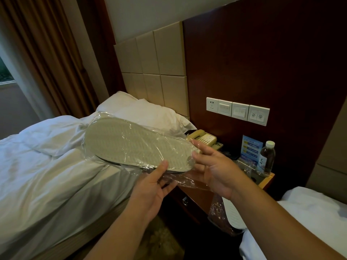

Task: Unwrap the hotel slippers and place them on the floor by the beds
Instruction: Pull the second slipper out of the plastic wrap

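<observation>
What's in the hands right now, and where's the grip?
A pack of slippers, sole up. The left hand grips its near end, thumb on the sole; the right hand pinches the plastic wrap at that same end.

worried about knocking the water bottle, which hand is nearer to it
Right. The right hand holds the wrapped slippers just left of the water bottle; the left hand holds them farther left.

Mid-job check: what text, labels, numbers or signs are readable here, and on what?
No text is legible.
Blue card: lines of print, too blurred.
Bottle label: blurred.
Switch panel: two round icons, captions too small.
Phone keys: too small.
Slipper sole: no print visible.
</observation>
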Motion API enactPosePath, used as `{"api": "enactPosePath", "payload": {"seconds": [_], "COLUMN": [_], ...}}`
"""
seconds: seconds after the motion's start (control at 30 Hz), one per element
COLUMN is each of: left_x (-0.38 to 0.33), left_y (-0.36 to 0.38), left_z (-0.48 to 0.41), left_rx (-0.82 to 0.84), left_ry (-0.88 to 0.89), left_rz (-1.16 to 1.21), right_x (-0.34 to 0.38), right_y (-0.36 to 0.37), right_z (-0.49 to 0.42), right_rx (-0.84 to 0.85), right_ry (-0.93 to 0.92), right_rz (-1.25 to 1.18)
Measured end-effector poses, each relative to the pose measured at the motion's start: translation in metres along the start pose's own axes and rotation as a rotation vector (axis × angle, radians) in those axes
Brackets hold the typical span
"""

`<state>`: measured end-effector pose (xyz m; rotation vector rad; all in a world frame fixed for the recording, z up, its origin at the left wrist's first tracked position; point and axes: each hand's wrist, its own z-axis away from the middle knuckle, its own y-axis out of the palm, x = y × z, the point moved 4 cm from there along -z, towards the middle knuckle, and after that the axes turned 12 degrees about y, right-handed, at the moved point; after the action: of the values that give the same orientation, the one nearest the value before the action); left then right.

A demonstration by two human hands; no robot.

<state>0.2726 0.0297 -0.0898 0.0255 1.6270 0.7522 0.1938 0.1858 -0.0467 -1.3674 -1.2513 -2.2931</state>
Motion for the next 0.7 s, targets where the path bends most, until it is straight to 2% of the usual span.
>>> {"api": "enactPosePath", "payload": {"seconds": [0.2, 0.3, 0.43, 0.6, 0.7], "left_x": [-0.005, -0.017, -0.028, -0.022, -0.023], "left_y": [-0.002, -0.009, -0.019, -0.013, -0.013], "left_z": [0.001, -0.006, -0.012, -0.01, -0.011], "left_rx": [0.015, -0.083, -0.162, -0.171, -0.206], "left_ry": [0.018, 0.078, 0.138, 0.099, 0.112], "left_rz": [0.077, 0.192, 0.234, 0.276, 0.273], "right_x": [0.002, 0.003, 0.003, -0.007, -0.007], "right_y": [-0.007, -0.01, -0.017, -0.007, -0.009], "right_z": [-0.004, -0.004, -0.005, -0.007, -0.008], "right_rx": [-0.082, -0.048, -0.045, 0.118, 0.059], "right_ry": [-0.05, -0.04, 0.0, 0.064, 0.026], "right_rz": [-0.043, 0.032, 0.081, 0.181, 0.237]}}
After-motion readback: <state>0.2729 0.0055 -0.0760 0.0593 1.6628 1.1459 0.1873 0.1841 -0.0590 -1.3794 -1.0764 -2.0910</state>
